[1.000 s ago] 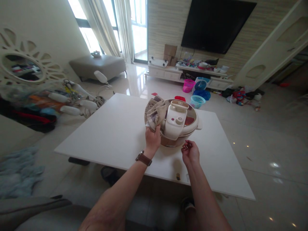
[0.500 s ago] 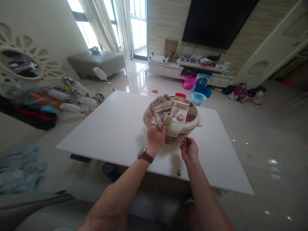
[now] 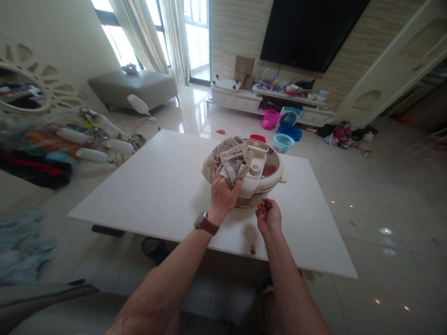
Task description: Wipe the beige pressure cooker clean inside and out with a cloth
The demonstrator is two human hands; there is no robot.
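My left hand [image 3: 223,193], with a brown-strapped watch at its wrist, is closed on a beige and grey-brown patterned towel [image 3: 233,160]. That towel is bunched over the left side of a cream electric cooker [image 3: 249,188] standing on the white table [image 3: 139,186]. The cooker's round lid has a knob [image 3: 255,169] and a brownish see-through part. Just in front of the cooker, my right hand [image 3: 269,216] has its fingers curled round a small dark brown object [image 3: 267,205], mostly hidden, whose kind I cannot make out.
A tiny dark and yellowish item [image 3: 252,249] lies near the table's front edge. Beyond the table are a light blue basket [image 3: 283,142], a pink basket [image 3: 271,119] and a low TV cabinet [image 3: 233,101]. At the left stands a lamp with several white shades [image 3: 120,146].
The whole view has shifted a little, so things sit slightly further left. Both hands keep nearly the same places at the cooker, and the towel has hardly moved.
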